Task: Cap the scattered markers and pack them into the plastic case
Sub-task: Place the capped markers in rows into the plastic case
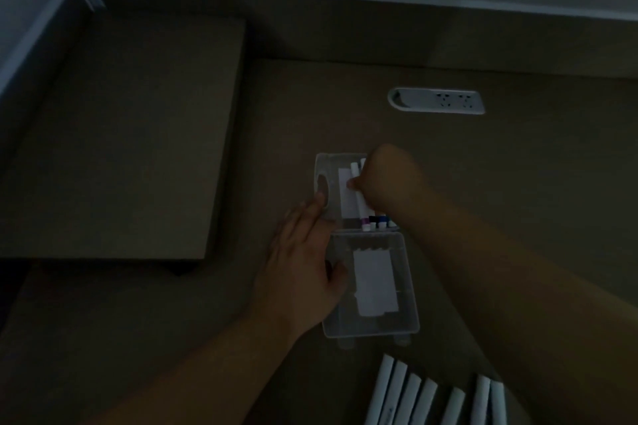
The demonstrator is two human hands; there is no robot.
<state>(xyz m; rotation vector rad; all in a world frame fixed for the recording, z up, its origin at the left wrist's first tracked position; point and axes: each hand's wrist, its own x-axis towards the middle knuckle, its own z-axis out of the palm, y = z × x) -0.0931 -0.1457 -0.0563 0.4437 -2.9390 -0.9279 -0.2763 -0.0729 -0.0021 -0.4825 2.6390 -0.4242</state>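
A clear, glossy plastic case (371, 286) with white paper labels sits open on a matt brown table (518, 183) beside smooth white plastic markers (407, 397).

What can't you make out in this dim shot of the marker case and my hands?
- Head view: the right hand covers the right part of the clear plastic case, so the marker count inside is unclear.
- Its grip on the white marker with purple end: fingers hidden behind the fist.
- Row of white markers on the desk: cut off by the bottom edge, caps unseen.
- Low light blurs labels.
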